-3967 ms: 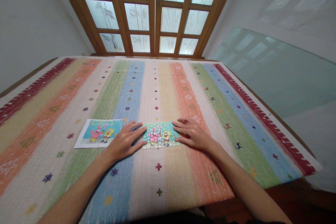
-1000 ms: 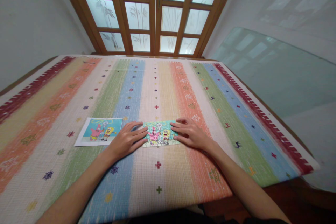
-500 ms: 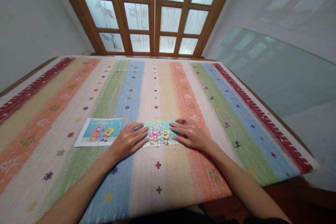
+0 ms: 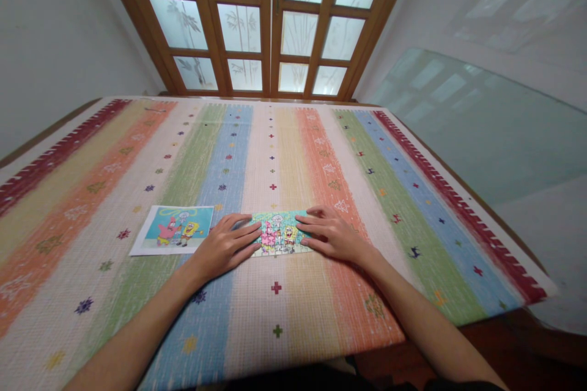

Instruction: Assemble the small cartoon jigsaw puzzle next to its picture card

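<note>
An assembled jigsaw puzzle (image 4: 279, 235) with cartoon figures on a teal background lies flat on the striped tablecloth. My left hand (image 4: 232, 242) rests over its left end, fingers stretched out flat onto the pieces. From the other side, my right hand (image 4: 332, 235) lays its extended fingers on the right end. Both hands hide the puzzle's outer edges; its middle shows between the fingertips. Left of my left hand lies a printed picture (image 4: 177, 231) with the same cartoon figures; my left wrist is close to its right edge.
The table is covered by a striped tablecloth (image 4: 275, 159) in red, orange, green, blue and cream. Behind the far edge stand wooden doors (image 4: 268, 24) with frosted panes. A pale glass panel (image 4: 481, 128) leans by the wall at right.
My left hand's fingers have shifted very slightly to the right over the puzzle. My right hand and the printed picture stay in place.
</note>
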Available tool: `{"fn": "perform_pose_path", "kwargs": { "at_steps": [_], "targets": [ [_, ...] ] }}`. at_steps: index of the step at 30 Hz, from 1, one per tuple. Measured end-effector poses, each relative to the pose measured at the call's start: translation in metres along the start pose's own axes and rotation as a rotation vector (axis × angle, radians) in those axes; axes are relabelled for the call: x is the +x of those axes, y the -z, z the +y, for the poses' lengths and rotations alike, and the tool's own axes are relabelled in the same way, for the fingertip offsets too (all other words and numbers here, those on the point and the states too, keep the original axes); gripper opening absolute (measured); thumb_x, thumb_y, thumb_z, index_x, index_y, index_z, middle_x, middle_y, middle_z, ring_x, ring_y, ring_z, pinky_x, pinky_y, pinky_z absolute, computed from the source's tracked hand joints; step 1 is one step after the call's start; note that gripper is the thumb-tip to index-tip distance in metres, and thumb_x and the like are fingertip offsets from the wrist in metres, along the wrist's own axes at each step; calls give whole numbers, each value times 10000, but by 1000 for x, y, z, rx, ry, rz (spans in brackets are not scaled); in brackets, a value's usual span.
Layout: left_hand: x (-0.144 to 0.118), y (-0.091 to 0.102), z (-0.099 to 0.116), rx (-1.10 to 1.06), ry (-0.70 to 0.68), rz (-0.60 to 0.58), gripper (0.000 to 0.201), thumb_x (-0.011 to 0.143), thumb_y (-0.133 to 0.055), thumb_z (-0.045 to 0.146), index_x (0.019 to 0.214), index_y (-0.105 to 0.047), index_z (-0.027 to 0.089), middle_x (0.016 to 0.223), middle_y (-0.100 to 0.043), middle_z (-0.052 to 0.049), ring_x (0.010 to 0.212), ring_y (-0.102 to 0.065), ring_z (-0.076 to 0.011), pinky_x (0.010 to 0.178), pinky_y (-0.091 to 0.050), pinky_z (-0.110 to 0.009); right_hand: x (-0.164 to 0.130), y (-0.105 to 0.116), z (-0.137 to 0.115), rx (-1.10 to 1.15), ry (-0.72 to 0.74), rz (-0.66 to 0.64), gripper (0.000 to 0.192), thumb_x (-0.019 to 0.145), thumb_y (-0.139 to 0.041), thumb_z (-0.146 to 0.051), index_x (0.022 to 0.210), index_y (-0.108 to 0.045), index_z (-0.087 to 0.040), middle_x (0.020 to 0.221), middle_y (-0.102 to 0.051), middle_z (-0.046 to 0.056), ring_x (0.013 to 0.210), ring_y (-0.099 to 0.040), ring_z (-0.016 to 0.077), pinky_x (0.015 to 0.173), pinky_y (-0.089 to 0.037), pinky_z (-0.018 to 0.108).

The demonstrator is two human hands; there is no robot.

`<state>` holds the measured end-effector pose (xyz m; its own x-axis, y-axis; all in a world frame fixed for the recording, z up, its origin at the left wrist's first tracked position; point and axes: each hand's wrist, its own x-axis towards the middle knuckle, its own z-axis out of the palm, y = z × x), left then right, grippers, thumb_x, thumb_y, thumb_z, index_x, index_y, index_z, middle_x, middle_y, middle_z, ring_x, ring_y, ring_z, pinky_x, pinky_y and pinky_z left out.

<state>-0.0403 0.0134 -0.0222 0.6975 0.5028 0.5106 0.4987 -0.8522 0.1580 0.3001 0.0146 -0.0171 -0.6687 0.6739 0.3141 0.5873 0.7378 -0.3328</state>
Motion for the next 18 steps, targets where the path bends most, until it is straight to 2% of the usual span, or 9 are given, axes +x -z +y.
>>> {"fn": "perform_pose_path", "kwargs": {
  "at_steps": [18],
  "targets": [
    [1,4,-2,-9,-8,22,226,1029,-598,319,1203,-719,240,1152,-783,-30,1153,-638,-285,936,-530,-464,-2,1,6,16,-15,-19,348,962,-696,-385,1289,-740,-276,1316,-727,59,1201,-603,310,1022,-512,550]
  ]
}}
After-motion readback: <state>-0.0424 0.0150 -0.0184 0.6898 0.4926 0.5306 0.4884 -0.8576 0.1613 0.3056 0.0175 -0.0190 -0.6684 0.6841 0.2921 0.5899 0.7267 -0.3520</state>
